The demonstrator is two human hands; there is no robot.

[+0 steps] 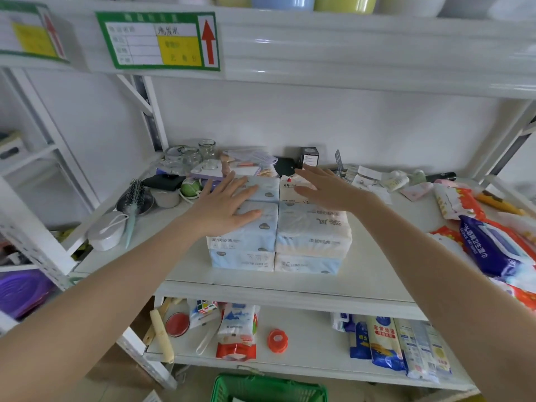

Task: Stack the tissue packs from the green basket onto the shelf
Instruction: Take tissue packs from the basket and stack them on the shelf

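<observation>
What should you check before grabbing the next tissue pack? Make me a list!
1. Left hand free: ok, it lies flat on the blue tissue packs, holding nothing.
2. Right hand free: ok, fingers straight over the cream tissue packs.
3. Stack tidy: ok, the packs sit side by side, edges lined up.
4. Stack safely on the shelf: ok, bare shelf shows in front of it.
5. More packs in the green basket: cannot tell, only its rim shows.
</observation>
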